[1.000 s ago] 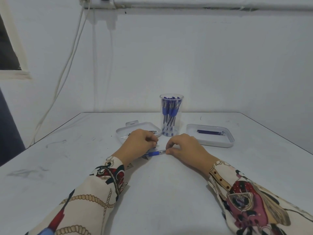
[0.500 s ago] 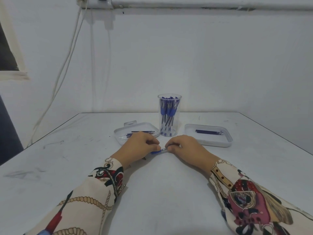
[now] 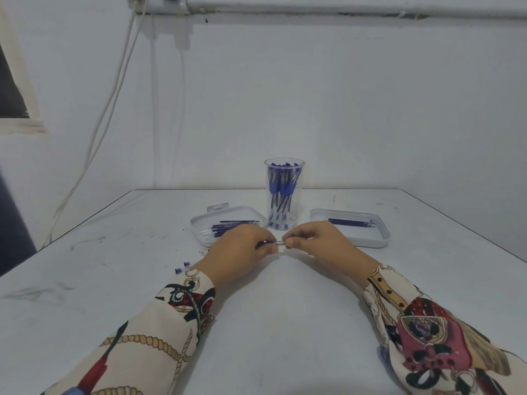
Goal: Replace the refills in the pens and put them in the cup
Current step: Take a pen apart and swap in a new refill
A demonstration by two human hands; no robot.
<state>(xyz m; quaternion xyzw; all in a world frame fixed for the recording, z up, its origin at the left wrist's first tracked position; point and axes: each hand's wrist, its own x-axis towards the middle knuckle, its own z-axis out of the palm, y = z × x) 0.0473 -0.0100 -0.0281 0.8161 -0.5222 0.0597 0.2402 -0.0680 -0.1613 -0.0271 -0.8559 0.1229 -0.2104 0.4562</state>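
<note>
A clear pen (image 3: 279, 243) with blue parts is pinched between both hands just above the table's middle. My left hand (image 3: 238, 252) grips its left end and my right hand (image 3: 319, 243) grips its right end; only a short stretch shows between the fingertips. Behind the hands stands a clear cup (image 3: 284, 195) full of blue-grip pens. A white tray (image 3: 199, 223) at the left holds several dark refills (image 3: 228, 228). Another white tray (image 3: 382, 238) at the right holds a few refills (image 3: 350, 222).
Two small blue pen pieces (image 3: 182, 268) lie on the white table (image 3: 271, 323) beside my left wrist. White cables (image 3: 114, 95) hang down the wall at the left. The table's far edge meets the wall just behind the cup.
My hands have drawn closer together along the pen, so its blue grip is now hidden under my left fingers. The two blue pieces by my left wrist have come into sight.
</note>
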